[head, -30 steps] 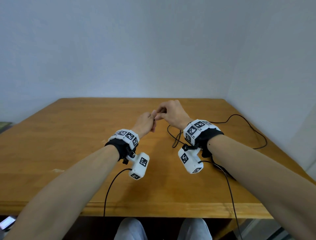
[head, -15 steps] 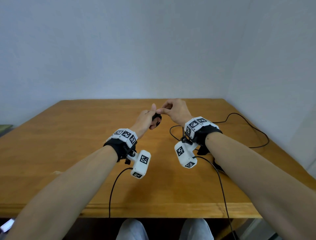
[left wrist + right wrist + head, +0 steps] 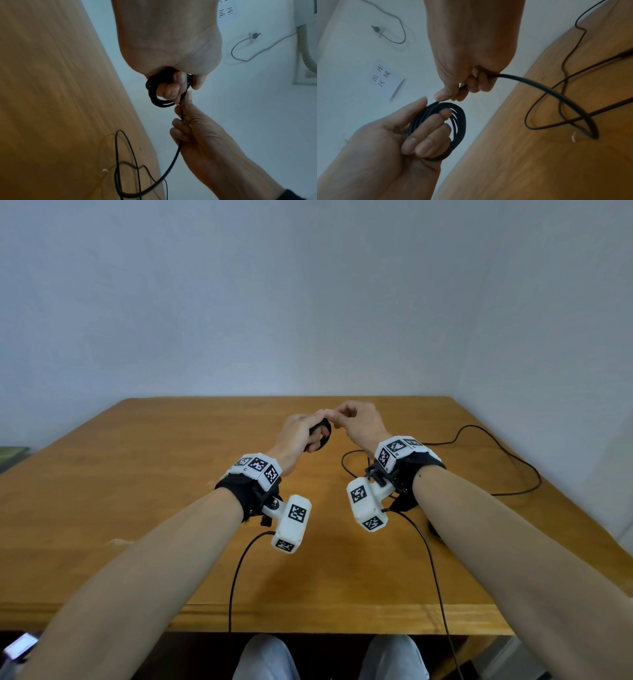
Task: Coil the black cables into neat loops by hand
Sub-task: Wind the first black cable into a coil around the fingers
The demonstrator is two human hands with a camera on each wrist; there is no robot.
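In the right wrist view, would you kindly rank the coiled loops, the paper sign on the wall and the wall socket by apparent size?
1. Coiled loops, largest, though nearest the camera.
2. Paper sign.
3. Wall socket, smallest.

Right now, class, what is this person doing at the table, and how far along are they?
A person is winding a black cable by hand above a wooden table. The left hand grips a small coil of several loops. The right hand pinches the cable's free run right beside the coil, feeding on the next loop. The job is partly done: a good length of loose cable lies uncoiled on the table to the right.
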